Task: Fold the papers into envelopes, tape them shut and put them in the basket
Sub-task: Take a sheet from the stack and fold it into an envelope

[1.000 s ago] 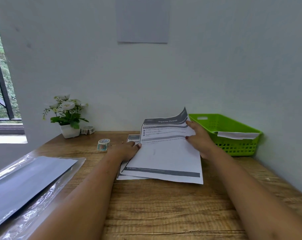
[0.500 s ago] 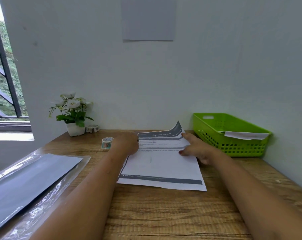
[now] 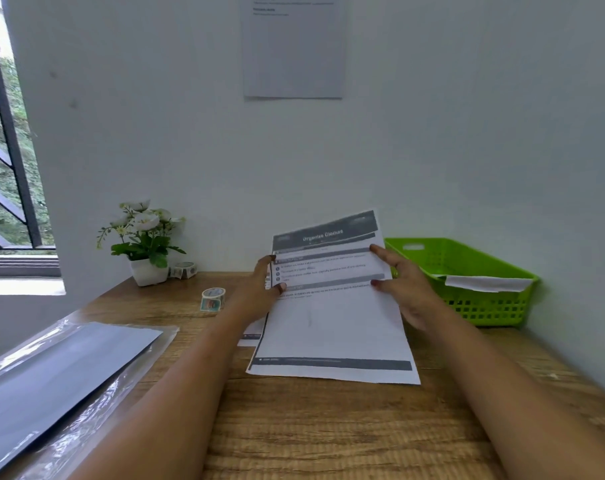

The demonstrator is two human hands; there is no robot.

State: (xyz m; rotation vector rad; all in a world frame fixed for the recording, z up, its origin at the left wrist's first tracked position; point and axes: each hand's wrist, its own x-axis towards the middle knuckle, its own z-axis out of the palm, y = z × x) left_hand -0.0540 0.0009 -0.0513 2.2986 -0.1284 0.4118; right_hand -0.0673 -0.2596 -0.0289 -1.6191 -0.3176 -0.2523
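I see only a corner of the lower sheet; the rest lies under the top sheet, whose small print is too blurred for me to read. The left hand has most of its fingers behind that sheet. The wall notice is cut off at the top edge, the plastic sleeve at the left and bottom. The basket wall hides part of the white paper in it.

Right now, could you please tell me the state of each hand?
Left hand: pinching the left edge of the printed sheet, thumb on top.
Right hand: gripping the same sheet's right edge.
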